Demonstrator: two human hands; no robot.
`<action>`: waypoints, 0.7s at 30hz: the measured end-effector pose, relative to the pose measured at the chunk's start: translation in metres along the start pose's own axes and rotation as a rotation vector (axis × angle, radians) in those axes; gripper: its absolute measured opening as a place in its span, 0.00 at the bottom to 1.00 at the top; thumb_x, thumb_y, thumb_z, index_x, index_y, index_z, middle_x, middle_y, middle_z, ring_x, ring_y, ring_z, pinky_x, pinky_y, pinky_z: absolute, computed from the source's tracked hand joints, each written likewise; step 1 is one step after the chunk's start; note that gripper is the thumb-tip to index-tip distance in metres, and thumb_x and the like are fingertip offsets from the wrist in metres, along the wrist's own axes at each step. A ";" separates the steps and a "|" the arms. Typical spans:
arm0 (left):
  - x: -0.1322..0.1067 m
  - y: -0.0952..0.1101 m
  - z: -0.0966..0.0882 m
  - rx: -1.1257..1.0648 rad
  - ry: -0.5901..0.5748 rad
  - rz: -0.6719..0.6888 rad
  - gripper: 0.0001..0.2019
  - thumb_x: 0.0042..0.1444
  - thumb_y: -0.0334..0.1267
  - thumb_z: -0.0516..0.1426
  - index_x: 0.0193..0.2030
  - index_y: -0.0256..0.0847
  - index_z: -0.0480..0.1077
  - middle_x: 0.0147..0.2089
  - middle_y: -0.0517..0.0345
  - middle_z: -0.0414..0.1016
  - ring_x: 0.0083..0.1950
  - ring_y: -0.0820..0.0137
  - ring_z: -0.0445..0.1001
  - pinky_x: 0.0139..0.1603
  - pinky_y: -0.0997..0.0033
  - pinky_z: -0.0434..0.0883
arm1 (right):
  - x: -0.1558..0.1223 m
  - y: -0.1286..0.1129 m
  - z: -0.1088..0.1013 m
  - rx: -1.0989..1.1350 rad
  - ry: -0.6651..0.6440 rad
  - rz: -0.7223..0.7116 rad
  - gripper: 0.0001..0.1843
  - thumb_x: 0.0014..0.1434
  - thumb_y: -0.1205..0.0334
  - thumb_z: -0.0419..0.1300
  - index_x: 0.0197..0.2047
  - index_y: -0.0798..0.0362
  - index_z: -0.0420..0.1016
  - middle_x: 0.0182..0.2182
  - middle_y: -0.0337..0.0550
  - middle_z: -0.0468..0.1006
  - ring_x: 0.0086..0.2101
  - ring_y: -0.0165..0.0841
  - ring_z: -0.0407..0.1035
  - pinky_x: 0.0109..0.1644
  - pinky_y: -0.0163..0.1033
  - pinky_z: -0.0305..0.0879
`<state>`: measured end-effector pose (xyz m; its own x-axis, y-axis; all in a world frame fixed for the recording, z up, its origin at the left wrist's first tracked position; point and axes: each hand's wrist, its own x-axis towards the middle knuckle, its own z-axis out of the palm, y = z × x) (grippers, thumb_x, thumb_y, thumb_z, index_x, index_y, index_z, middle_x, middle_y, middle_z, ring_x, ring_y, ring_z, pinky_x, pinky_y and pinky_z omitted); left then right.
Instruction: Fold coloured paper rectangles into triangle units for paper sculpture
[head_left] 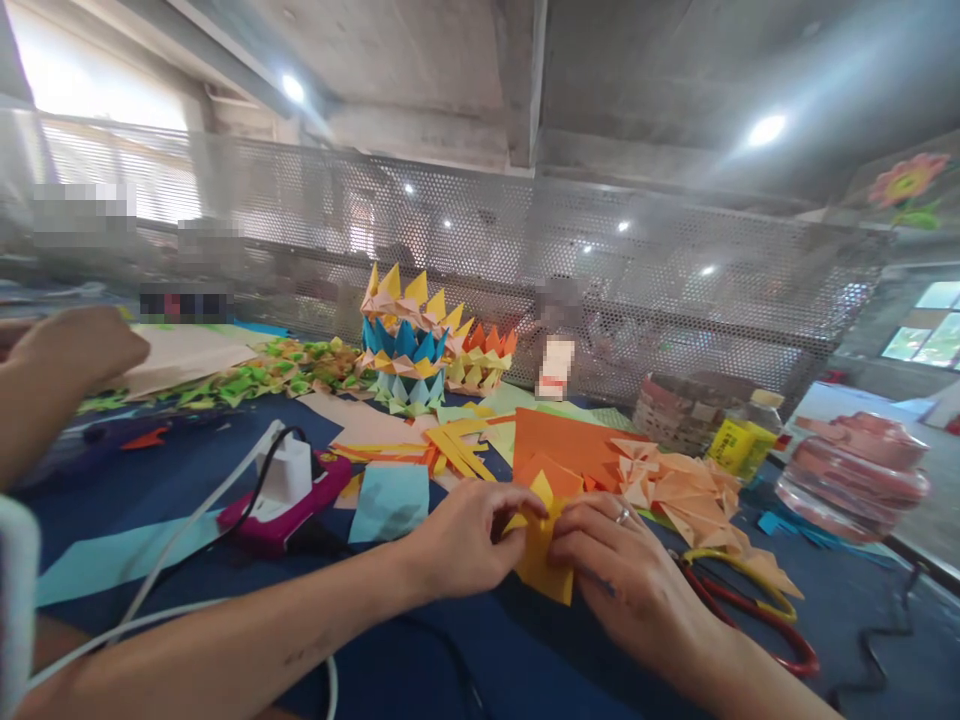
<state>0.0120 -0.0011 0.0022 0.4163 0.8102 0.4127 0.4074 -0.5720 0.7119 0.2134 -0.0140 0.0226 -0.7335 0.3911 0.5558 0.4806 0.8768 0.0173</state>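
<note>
Between my two hands is a piece of yellow paper (546, 560), partly folded, with a pointed tip at its top. My left hand (480, 535) pinches its left upper edge between thumb and fingers. On the other side my right hand (611, 555), with a ring on one finger, grips the paper's right edge; its thumb is hidden. Just behind lie orange paper sheets (562, 440). Folded peach paper pieces (679, 490) spread to the right of them. Scissors (750, 600) with red and yellow handles rest beside my right wrist.
Folded-paper crowns (409, 350) stand at the back, near a heap of green and yellow folded pieces (300, 368). A magenta power strip (285, 505) with cables lies left. A yellow-labelled bottle (746, 440) and a pink container (855, 480) stand right. Another person's hand (82, 345) reaches in left.
</note>
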 end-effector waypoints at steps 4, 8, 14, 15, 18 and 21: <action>-0.008 0.007 0.002 0.062 -0.108 0.047 0.12 0.45 0.25 0.53 0.30 0.36 0.78 0.20 0.61 0.67 0.20 0.75 0.63 0.22 0.78 0.57 | -0.011 0.003 -0.003 0.085 -0.074 -0.017 0.14 0.60 0.77 0.49 0.34 0.51 0.72 0.33 0.43 0.78 0.38 0.35 0.70 0.45 0.41 0.68; -0.015 0.012 0.002 0.131 -0.190 0.095 0.12 0.42 0.25 0.53 0.27 0.38 0.77 0.18 0.62 0.65 0.20 0.75 0.61 0.22 0.77 0.57 | -0.016 -0.002 -0.009 0.178 -0.165 0.000 0.12 0.58 0.76 0.52 0.35 0.51 0.72 0.32 0.41 0.78 0.39 0.33 0.70 0.46 0.38 0.68; -0.017 0.017 -0.001 0.203 -0.259 0.111 0.08 0.44 0.25 0.54 0.25 0.39 0.74 0.15 0.67 0.55 0.17 0.78 0.53 0.20 0.78 0.53 | -0.011 -0.012 -0.016 0.271 -0.294 0.140 0.09 0.54 0.75 0.59 0.35 0.50 0.73 0.33 0.40 0.78 0.38 0.34 0.71 0.48 0.38 0.68; -0.016 0.018 -0.002 0.201 -0.265 0.102 0.08 0.44 0.25 0.55 0.24 0.39 0.73 0.15 0.68 0.53 0.17 0.78 0.52 0.19 0.79 0.52 | -0.010 -0.012 -0.016 0.316 -0.311 0.161 0.08 0.55 0.73 0.60 0.35 0.50 0.73 0.33 0.40 0.78 0.38 0.33 0.72 0.47 0.37 0.69; -0.015 0.019 -0.002 0.184 -0.284 0.071 0.08 0.45 0.25 0.55 0.24 0.39 0.74 0.15 0.68 0.52 0.16 0.79 0.52 0.18 0.79 0.51 | -0.010 -0.010 -0.014 0.450 -0.330 0.184 0.05 0.59 0.69 0.61 0.33 0.50 0.73 0.34 0.39 0.78 0.40 0.32 0.71 0.48 0.36 0.67; -0.014 0.017 -0.001 0.179 -0.290 0.054 0.08 0.46 0.27 0.56 0.27 0.40 0.77 0.15 0.67 0.57 0.17 0.78 0.56 0.19 0.79 0.53 | -0.015 -0.004 -0.008 0.519 -0.321 0.240 0.06 0.61 0.66 0.60 0.32 0.51 0.74 0.36 0.40 0.78 0.41 0.31 0.71 0.49 0.37 0.66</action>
<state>0.0126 -0.0225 0.0088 0.6448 0.7224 0.2498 0.5039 -0.6475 0.5717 0.2261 -0.0251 0.0209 -0.7803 0.5864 0.2175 0.4134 0.7445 -0.5242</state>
